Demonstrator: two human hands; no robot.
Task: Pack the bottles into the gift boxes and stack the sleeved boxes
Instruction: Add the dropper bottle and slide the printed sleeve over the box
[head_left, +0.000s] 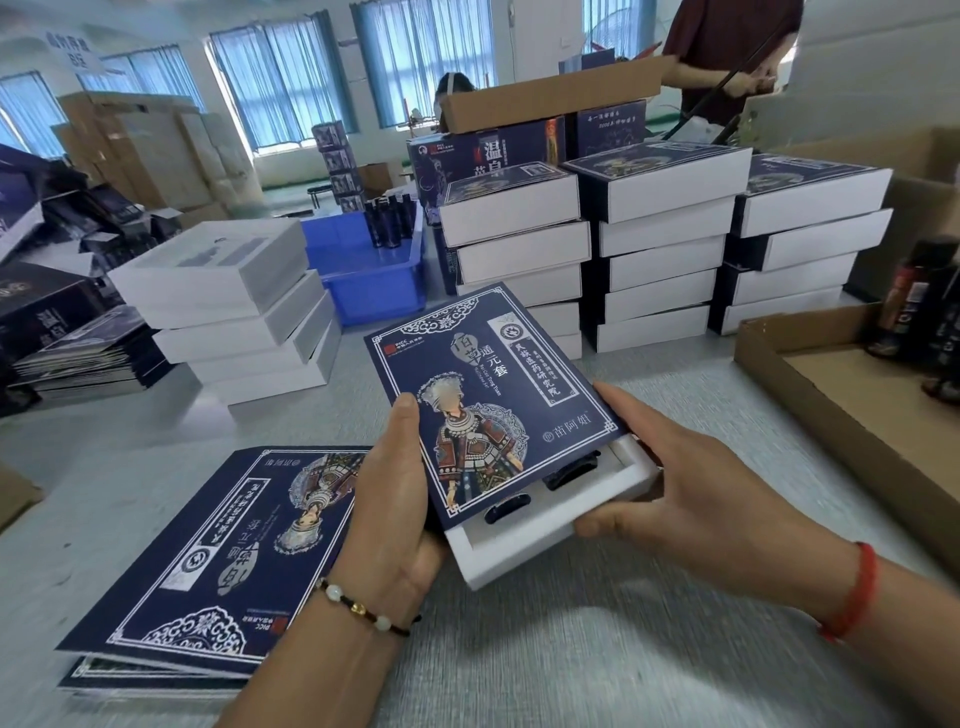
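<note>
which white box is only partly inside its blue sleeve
The white box held in both hands, near end sticking out of the blue sleeve. The stacked boxes behind sit fully sleeved.

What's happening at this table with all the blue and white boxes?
A person is sliding a dark blue printed cardboard sleeve over a white foam-lined gift box with dark bottles inside. The left hand grips the sleeve; the right hand holds the box's end, which sticks out, so the sleeving is not yet finished. Flat spare sleeves lie at left, and stacks of finished sleeved boxes stand behind.
</note>
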